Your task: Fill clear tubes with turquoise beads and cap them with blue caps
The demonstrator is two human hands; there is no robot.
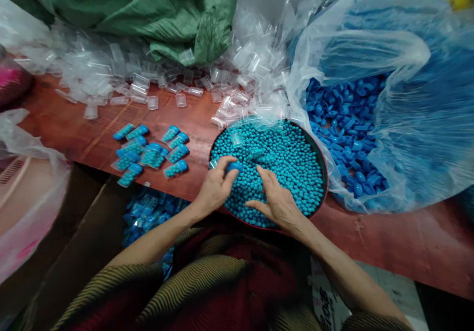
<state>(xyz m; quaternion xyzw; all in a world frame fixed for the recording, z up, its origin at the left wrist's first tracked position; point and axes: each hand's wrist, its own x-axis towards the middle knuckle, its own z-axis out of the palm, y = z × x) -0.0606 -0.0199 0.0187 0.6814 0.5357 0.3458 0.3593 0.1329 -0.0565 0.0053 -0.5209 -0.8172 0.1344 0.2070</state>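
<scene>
A round red-rimmed tray (pixel 326 183) full of small turquoise balls (pixel 289 158) sits at the table's front edge. Over its left side, my left hand (pixel 218 180) is closed on a small clear container with a blue cap (pixel 233 167). My right hand (pixel 276 197) hovers above the balls, thumb and fingers apart, holding nothing. Just beyond its fingertips a turquoise-filled piece (pixel 257 154) lies on the balls, its shape blurred. A loose clear container (pixel 237 140) rests near the tray's far left part. Several filled, blue-capped containers (pixel 177 168) lie on the table left of the tray.
Clear containers (pixel 138 86) are heaped along the back under a green sack (pixel 177 15). At the right, a plastic bag (pixel 418 123) holds blue caps (pixel 348 123). More filled containers (pixel 148 215) lie below the table edge. A pink basket (pixel 33 178) stands at the left.
</scene>
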